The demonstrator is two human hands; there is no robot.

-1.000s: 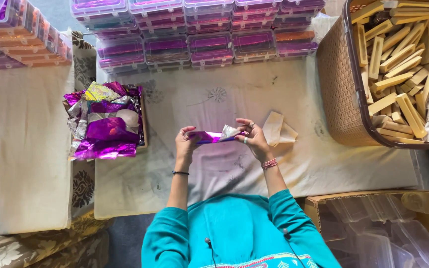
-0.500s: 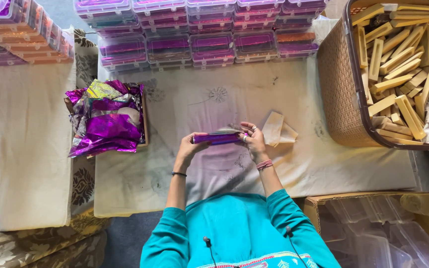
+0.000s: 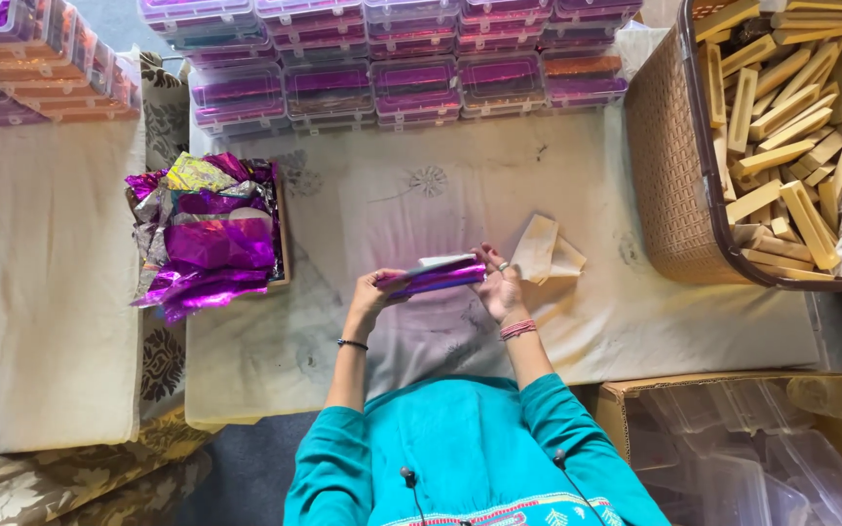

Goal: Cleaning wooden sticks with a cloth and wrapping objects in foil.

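Teal long-sleeved top with patterned hem, dark left wrist band, red right bangles, finger ring.

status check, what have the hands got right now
Left hand and right hand grip the ends of a purple foil-wrapped bar. Bar held level above the cloth. Nothing between the hands.

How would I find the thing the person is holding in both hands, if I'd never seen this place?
Start at the big brown woven basket on the right, full of pale yellow bars. Go left across the white cloth to the left hand and right hand. Between them lies a long bar in shiny purple foil, the only wrapped bar lifted off the cloth.
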